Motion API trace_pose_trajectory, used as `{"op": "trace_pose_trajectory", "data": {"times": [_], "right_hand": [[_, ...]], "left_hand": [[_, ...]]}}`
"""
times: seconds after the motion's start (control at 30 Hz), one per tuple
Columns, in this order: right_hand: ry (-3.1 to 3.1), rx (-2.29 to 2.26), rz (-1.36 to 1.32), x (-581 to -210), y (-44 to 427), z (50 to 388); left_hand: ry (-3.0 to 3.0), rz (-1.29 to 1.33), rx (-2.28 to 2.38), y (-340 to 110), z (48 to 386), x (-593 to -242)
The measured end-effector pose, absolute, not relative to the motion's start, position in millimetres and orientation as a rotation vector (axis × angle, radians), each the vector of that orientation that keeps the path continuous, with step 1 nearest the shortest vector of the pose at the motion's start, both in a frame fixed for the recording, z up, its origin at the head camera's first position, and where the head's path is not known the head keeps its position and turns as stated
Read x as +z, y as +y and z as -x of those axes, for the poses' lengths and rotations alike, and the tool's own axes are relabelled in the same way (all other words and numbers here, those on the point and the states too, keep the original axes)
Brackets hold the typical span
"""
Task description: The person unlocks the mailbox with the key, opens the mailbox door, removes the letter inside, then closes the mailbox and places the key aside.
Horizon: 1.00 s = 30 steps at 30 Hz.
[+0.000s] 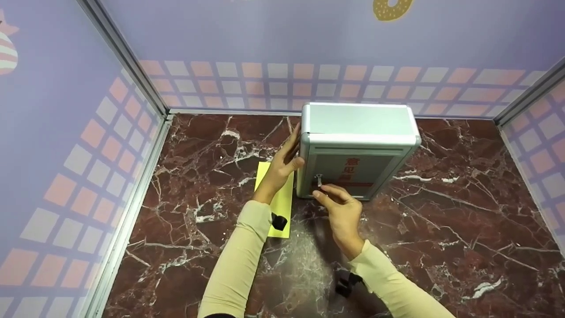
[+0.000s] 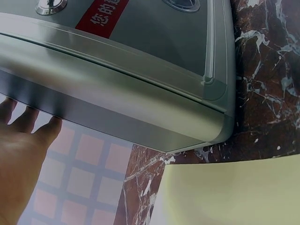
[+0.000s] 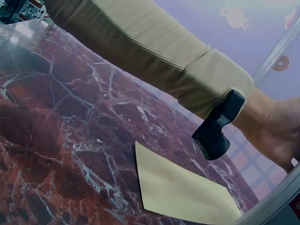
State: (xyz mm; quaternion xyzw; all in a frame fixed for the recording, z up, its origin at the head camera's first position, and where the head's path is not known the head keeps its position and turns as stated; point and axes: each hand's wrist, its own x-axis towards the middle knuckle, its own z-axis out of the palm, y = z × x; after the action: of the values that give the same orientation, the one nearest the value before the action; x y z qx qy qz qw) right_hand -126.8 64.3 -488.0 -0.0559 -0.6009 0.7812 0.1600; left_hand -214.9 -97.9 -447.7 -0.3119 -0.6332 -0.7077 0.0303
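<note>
A silver metal box (image 1: 359,117) stands upright, its front panel bearing red characters. At that panel's left side is a small lock with a silver key (image 1: 319,180) at it. The thumb and index finger of my right hand (image 1: 346,216) pinch the key's lower end. Against the box's left side rests my left hand (image 1: 278,172), its fingers extended and thumb near the front edge. In the left wrist view, several fingers of the left hand (image 2: 23,145) touch the box's side (image 2: 93,112). The right wrist view shows the left hand (image 3: 276,126) beside the box's edge; the right hand is out of that view.
A yellow paper sheet (image 1: 280,207) lies on the dark red marbled tabletop (image 1: 198,247), left of the box and partly under the left forearm. Purple panels (image 1: 220,39) with pink and white squares enclose the back and both sides. Black wrist cameras hang at both cuffs.
</note>
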Motion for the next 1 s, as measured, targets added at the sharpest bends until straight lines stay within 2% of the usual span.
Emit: {"op": "trace_pose_trajectory", "data": {"times": [0.6,1.0], "right_hand": [[-1.777,2.302,0.049,-510.3,75.5,115.6],[-2.215,2.176,0.212,-533.1,78.6,109.9]], "left_hand": [[-1.938,0.976,-2.175,-98.0,215.9,-447.6],[-1.965,0.961,-2.185,-98.4,214.9,-447.8]]}}
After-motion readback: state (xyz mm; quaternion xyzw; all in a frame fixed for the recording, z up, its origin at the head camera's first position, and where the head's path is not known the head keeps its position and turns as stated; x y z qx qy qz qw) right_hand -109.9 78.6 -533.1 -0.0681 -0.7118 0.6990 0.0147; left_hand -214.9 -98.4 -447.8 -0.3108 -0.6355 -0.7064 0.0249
